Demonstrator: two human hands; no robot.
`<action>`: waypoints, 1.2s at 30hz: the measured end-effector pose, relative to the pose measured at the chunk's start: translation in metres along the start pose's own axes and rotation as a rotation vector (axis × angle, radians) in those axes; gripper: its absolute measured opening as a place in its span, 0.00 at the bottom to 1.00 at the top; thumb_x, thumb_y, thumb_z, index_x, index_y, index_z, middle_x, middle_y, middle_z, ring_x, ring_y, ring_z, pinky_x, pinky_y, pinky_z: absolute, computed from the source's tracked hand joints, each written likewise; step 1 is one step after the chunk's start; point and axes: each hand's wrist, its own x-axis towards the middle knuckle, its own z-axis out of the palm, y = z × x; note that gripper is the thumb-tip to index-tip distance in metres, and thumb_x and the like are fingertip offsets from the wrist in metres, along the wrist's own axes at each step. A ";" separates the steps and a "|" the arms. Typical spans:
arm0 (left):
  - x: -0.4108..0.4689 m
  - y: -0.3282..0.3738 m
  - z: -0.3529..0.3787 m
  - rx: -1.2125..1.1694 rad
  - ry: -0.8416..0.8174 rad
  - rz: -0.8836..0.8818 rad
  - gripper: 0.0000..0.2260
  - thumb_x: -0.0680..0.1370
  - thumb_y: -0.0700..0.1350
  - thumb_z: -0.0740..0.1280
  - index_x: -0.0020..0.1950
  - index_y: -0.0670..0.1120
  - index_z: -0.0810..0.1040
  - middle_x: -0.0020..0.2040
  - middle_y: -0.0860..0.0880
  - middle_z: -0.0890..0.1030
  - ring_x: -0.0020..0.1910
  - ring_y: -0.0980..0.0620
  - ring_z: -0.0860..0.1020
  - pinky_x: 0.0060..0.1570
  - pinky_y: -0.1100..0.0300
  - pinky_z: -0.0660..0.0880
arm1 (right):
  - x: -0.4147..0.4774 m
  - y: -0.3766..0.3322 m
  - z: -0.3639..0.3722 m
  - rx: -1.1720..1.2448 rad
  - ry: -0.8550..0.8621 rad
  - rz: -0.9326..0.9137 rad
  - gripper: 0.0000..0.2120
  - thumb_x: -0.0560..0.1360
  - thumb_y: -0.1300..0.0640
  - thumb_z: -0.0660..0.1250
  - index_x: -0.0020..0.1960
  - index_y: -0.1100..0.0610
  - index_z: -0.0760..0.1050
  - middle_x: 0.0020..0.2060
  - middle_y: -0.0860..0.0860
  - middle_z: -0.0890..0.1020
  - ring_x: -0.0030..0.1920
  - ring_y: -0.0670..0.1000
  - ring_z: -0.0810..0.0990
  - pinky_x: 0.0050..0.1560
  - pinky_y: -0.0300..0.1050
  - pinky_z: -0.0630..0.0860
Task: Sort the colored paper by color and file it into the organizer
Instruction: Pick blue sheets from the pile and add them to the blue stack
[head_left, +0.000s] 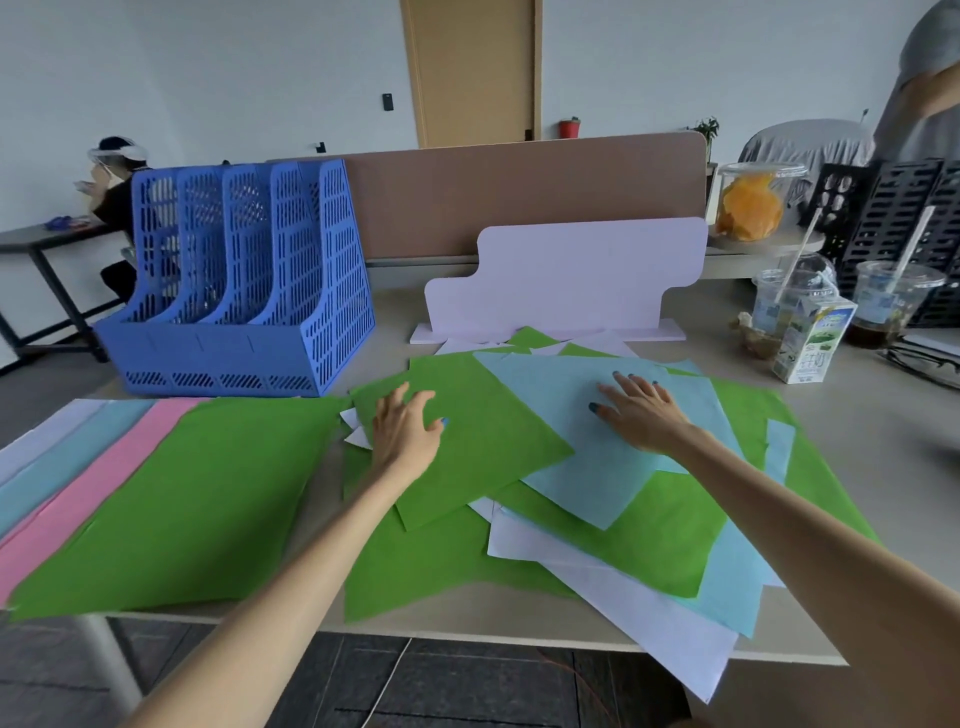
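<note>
Matt, smooth green paper (493, 447) is lying under the fingers (396, 400). Beyond them, the slotted plastic organizer (234, 364) is gleaming faintly.

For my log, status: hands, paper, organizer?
Left hand rests on green sheet. Right hand flat on blue sheet. Pile mixed; organizer looks empty, unobstructed.
</note>
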 end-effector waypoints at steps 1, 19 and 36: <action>0.002 0.007 0.005 -0.022 -0.010 0.031 0.20 0.77 0.45 0.67 0.69 0.49 0.71 0.75 0.46 0.61 0.74 0.45 0.59 0.72 0.49 0.58 | 0.004 0.001 -0.001 0.019 0.030 -0.015 0.28 0.81 0.40 0.47 0.77 0.50 0.53 0.77 0.51 0.51 0.77 0.52 0.48 0.75 0.51 0.45; 0.011 0.091 0.062 0.041 -0.374 0.677 0.21 0.80 0.56 0.57 0.74 0.57 0.63 0.76 0.56 0.58 0.75 0.59 0.53 0.72 0.58 0.47 | 0.092 0.045 -0.008 0.290 0.117 -0.025 0.23 0.75 0.46 0.65 0.66 0.56 0.69 0.65 0.53 0.74 0.67 0.54 0.68 0.63 0.47 0.64; 0.005 0.100 0.063 0.035 -0.384 0.703 0.23 0.80 0.59 0.57 0.74 0.55 0.62 0.76 0.56 0.59 0.75 0.59 0.54 0.73 0.57 0.49 | 0.086 0.065 -0.048 0.475 -0.171 0.083 0.14 0.69 0.58 0.71 0.31 0.57 0.67 0.31 0.51 0.67 0.34 0.51 0.64 0.32 0.43 0.56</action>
